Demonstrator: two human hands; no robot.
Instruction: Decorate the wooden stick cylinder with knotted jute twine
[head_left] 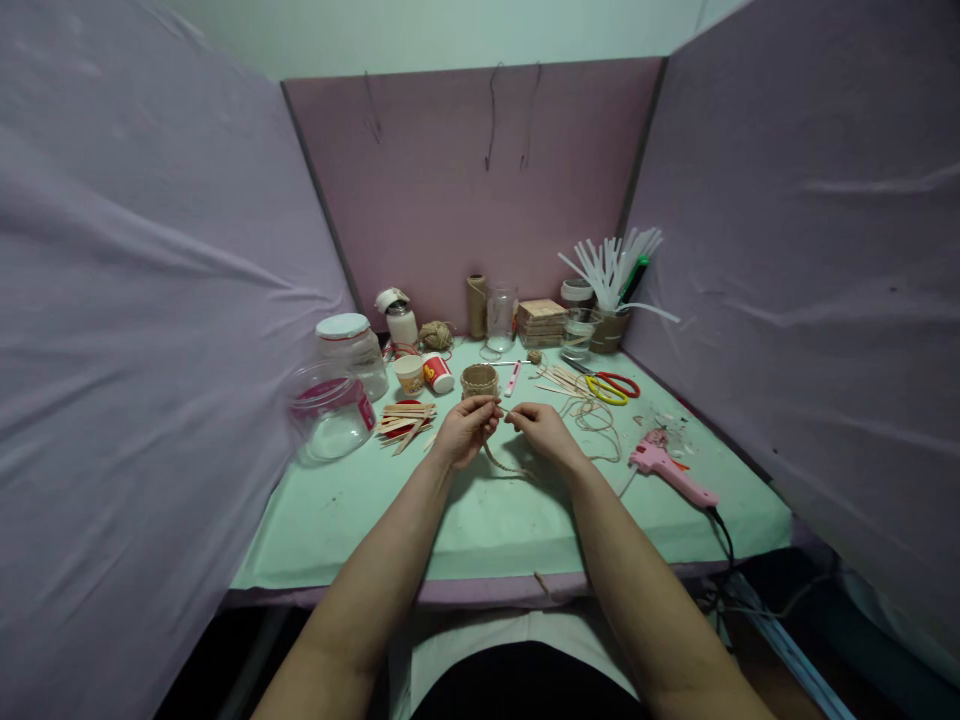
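Observation:
My left hand (471,428) is closed in a pinch on a piece of twine, just in front of a small twine-wrapped cup (480,380). Close on its right, my right hand (541,430) also pinches the twine, with a short gap between the two hands. A braided length of twine (501,468) hangs below my left hand and curves to the right over the tabletop. Thin loose twine (616,440) lies in loops to the right of my right hand.
Left are clear jars (330,425), wooden sticks (407,422) and paper cups (409,375). Right are scissors (613,386) and a pink glue gun (671,472) with a cord. Behind stand a glass jar (501,320), coasters (541,323) and a pot of white glue sticks (609,325).

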